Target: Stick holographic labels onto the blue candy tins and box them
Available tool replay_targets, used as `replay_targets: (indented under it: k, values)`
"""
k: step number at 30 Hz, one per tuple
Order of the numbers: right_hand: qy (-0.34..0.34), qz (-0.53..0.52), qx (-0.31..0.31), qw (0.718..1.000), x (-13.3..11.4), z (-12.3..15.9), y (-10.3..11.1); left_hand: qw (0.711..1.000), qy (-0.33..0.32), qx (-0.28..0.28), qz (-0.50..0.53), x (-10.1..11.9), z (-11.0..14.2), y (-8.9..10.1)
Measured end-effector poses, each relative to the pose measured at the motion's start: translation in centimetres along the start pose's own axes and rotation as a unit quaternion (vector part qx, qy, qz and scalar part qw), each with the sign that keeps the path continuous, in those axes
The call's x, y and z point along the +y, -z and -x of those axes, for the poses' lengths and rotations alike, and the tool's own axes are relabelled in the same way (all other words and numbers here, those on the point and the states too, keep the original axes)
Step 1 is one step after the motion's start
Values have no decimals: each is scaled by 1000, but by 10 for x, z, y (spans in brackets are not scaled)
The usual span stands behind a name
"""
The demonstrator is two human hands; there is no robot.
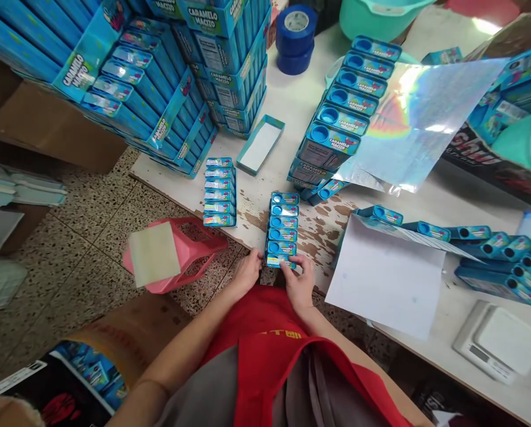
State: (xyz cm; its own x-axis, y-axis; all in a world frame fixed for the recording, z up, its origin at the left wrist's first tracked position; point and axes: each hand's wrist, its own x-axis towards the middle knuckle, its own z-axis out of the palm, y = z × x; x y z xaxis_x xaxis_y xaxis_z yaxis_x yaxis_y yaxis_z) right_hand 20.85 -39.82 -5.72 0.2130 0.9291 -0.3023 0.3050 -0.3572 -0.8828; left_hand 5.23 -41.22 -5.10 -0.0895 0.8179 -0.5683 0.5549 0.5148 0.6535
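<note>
A short row of blue "Caramelo Macizo" candy boxes [284, 223] stands in front of me near the table edge, their round dimples facing up. The nearest box [272, 261] bears a shiny sticker. My right hand [301, 283] has its thumb and fingers closed on the right end of that box. At the row's lower left corner, my left hand [248, 273] is closed with its fingertips together; whether anything is pinched there is hidden. Just to the left stands another row of boxes [220, 193] with shiny stickers on top.
An empty display tray [261, 145] lies behind the rows. Tall stacks of filled trays [230, 77] rise at the back left. On the right are a silvery sticker sheet [399, 127], white paper [387, 279] and a scale [499, 341]. A pink stool [181, 255] stands left.
</note>
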Motion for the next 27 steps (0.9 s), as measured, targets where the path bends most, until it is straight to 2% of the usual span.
replay_targets:
  k: [2, 4, 6, 9, 11, 13, 15, 16, 18, 19, 20, 21, 23, 25, 27]
  values:
    - [-24, -19, -13, 999, -2, -2, 3, 999, 21, 34, 28, -1, 10, -8]
    - [-35, -10, -25, 999, -1, -5, 4, 995, 10, 42, 88, 2, 21, -18]
    - [-19, 16, -28, 999, 4, -6, 1, 993, -2, 14, 118, 5, 28, -30]
    - [30, 49, -31, 998, 5, -2, -1, 997, 9, -16, 75, 4, 30, -37]
    - [85, 74, -33, 993, -5, -1, 8, 999, 17, 30, 25, 4, 30, -28]
    - [162, 94, -12, 982, -25, -12, 32, 991, -8, 133, -13, 15, 28, -12]
    - [241, 110, 51, 963, -52, -38, 73, 971, -80, 225, -29, 43, 22, 4]
    - [272, 127, 99, 949, -64, -56, 97, 961, -131, 241, -31, 63, 16, 8]
    - [306, 182, 203, 912, -80, -99, 144, 951, -228, 203, -44, 114, -3, 7]
    - [305, 219, 214, 902, -81, -120, 164, 946, -264, 179, -59, 141, -18, 1]
    - [303, 262, 196, 895, -76, -139, 179, 942, -285, 159, -80, 168, -34, -9]
    - [293, 303, 166, 892, -67, -155, 188, 940, -291, 142, -104, 192, -52, -21]
    - [250, 367, 107, 889, -37, -174, 194, 941, -274, 83, -179, 231, -88, -49]
    - [220, 390, 82, 890, -4, -179, 190, 940, -226, 6, -256, 254, -114, -74]
    - [216, 391, 88, 891, 22, -176, 186, 935, -186, -39, -300, 262, -128, -93]
